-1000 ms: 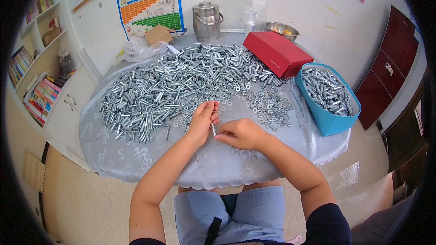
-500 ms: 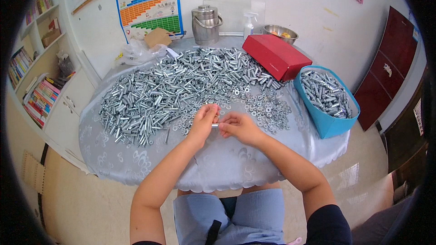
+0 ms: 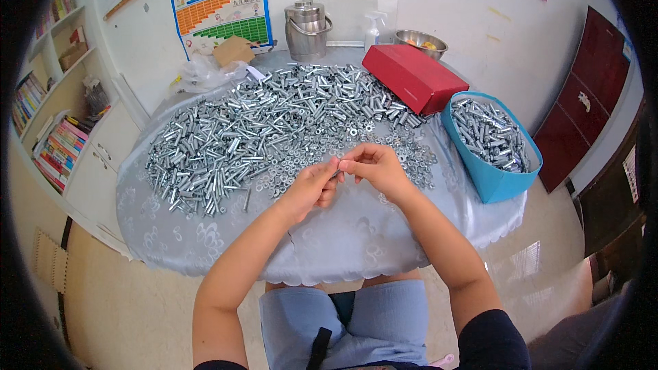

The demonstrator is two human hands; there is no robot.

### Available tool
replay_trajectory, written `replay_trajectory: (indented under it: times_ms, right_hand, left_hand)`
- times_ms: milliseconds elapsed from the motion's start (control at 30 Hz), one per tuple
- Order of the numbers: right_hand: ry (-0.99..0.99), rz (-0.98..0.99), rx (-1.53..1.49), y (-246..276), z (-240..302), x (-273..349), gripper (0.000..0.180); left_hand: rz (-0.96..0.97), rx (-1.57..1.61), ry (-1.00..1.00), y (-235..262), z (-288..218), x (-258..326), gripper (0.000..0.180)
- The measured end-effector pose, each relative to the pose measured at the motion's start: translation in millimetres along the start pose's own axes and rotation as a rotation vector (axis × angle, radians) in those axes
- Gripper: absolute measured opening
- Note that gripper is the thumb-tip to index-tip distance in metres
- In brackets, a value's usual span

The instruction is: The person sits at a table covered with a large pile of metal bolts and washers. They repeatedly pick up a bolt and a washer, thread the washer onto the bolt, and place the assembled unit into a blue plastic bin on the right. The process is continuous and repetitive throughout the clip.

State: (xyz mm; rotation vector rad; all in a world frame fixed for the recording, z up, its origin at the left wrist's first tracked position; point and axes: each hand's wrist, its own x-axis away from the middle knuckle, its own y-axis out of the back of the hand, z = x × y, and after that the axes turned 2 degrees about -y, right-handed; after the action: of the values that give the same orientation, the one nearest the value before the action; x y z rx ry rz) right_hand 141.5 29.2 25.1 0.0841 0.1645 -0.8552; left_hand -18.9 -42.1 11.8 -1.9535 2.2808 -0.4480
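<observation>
My left hand (image 3: 312, 190) is closed around a small metal bolt (image 3: 336, 173), mostly hidden by its fingers, just above the near edge of the pile. At the bolt's upper end, the thumb and forefinger of my right hand (image 3: 375, 168) are pinched together, touching my left fingertips. Whatever they pinch is too small and covered to make out. Beyond my hands lie loose washers and nuts (image 3: 288, 162), some shown around both wrists. A large heap of silvery bolts (image 3: 219, 133) spreads over the far and left part of the table.
A blue bin (image 3: 504, 188) of bolts stands at the table's right, beside a red box (image 3: 415, 75). Along the back are a steel pot (image 3: 306, 33), a spray bottle (image 3: 372, 33), a metal bowl (image 3: 423, 42) and a plastic bag (image 3: 205, 74). A silvery cloth (image 3: 343, 253) covers the table.
Both hands have moved slightly right, and their fingertips have come together. The bolt, earlier lying level between the hands, is now tilted and mostly covered by my left fingers.
</observation>
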Motion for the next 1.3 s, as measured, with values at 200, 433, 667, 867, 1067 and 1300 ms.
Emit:
replay_trajectory:
  times_ms: [200,433,667,867,1067,1300]
  right_hand:
    - [0.335,-0.323,0.592,27.4,-0.8,-7.1,0.013]
    - [0.386,-0.417,1.005,59.7,-5.6,-5.4,0.014]
    - [0.264,-0.32,1.122,63.4,-30.6,-7.4,0.023]
    - [0.022,-0.134,1.148,63.4,3.2,11.9,0.032]
    - [-0.133,0.05,1.237,74.0,14.4,19.9,0.036]
    - [-0.148,0.079,1.226,74.8,10.6,19.5,0.033]
  left_hand:
    - [-0.086,0.078,0.024,12.1,0.9,-5.3,0.036]
    - [-0.147,0.168,0.034,27.1,1.5,-9.9,0.034]
    - [-0.194,0.159,0.033,23.9,0.6,-10.5,0.033]
    - [-0.228,0.159,0.048,27.2,0.4,-8.5,0.032]
    - [-0.21,0.131,0.022,26.0,2.4,-9.0,0.032]
    - [-0.228,0.136,0.021,26.9,1.7,-9.0,0.032]
